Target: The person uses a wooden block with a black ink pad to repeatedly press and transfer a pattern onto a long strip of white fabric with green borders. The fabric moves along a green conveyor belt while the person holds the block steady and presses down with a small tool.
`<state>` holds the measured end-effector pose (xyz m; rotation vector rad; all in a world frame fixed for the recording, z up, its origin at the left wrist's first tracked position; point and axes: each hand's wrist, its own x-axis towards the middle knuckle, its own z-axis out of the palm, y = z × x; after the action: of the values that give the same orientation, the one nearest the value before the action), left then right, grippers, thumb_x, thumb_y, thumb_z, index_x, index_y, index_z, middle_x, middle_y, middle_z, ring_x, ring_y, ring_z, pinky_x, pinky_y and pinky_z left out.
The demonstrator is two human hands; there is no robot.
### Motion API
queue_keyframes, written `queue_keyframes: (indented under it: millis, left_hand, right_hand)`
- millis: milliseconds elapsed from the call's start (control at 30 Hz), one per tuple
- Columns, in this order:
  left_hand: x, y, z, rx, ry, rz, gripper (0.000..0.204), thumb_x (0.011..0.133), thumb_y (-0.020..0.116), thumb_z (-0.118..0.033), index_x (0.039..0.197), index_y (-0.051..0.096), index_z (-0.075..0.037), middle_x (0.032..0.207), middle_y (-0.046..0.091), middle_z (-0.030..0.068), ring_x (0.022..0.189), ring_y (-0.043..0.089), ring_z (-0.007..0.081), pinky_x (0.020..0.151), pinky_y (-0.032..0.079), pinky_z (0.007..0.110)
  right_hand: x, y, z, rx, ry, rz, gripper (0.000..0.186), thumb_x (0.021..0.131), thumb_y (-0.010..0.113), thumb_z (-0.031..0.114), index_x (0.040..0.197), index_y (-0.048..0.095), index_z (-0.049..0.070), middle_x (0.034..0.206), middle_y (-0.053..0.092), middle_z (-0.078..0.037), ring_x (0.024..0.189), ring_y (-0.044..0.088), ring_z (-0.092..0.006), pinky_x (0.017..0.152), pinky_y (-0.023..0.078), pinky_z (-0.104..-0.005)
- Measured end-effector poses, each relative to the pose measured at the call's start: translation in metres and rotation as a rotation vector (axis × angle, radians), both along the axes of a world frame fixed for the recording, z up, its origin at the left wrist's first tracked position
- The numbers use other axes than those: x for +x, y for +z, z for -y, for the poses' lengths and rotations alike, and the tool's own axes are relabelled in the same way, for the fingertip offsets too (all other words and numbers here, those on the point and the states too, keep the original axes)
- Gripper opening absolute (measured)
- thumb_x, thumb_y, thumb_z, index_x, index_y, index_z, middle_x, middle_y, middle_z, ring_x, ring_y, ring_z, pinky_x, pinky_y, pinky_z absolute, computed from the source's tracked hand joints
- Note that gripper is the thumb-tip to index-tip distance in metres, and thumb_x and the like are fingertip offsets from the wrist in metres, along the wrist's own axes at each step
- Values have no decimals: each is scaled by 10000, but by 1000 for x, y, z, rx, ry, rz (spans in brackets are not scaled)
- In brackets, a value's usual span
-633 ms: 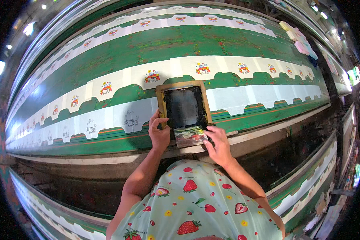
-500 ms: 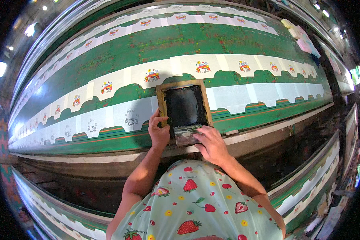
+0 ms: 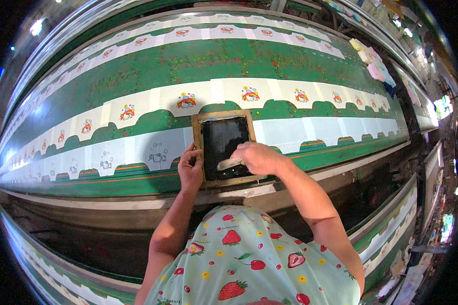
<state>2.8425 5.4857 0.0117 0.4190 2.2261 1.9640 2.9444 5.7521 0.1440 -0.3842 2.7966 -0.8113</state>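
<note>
A wooden-framed printing screen [image 3: 223, 115] lies over the near row of pale fabric pieces [image 3: 282, 134], its mesh coated with black ink. My left hand [image 3: 190, 170] grips the frame's left side, fingers curled on the wood. Inside the frame, my right hand [image 3: 260, 156] holds a squeegee [image 3: 229, 164] low on the inked mesh, the blade tilted. Left of the screen, fabric pieces [image 3: 137, 155] carry thin black outline prints; those on its right look blank. Whatever is under the screen is hidden.
A long green table [image 3: 188, 61] spans the view, with farther rows of white pieces [image 3: 229, 92] bearing colourful prints. Folded pink and yellow cloths [image 3: 375, 66] lie at its far right. A pale rail [image 3: 310, 168] runs along the near edge. Another table [image 3: 392, 229] stands lower right.
My right hand has turned and lifted the squeegee from the screen's near edge up into its inked middle. My left hand still holds the frame. The whole view has shifted slightly.
</note>
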Motion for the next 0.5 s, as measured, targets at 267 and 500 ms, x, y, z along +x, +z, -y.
queue_keyframes:
  millis: [267, 500]
  left_hand:
    - [-4, 3, -1, -27, -1, 42, 323, 928, 704, 137, 1186, 784, -41, 1539, 668, 199, 1439, 652, 315, 1192, 513, 399]
    - [-5, 17, 1, -122, -19, 31, 242, 920, 724, 125, 1095, 798, -25, 1483, 692, 214, 1438, 650, 342, 1200, 502, 420]
  right_hand:
    - [-89, -16, -27, 34, -155, -200, 450, 881, 662, -88, 1290, 775, 61, 1201, 746, -186, 1169, 709, -430, 1015, 583, -517]
    - [-82, -25, -12, 110, -235, -249, 514, 859, 650, -106, 1305, 782, 111, 1199, 744, -155, 1203, 671, -416, 1079, 531, -522]
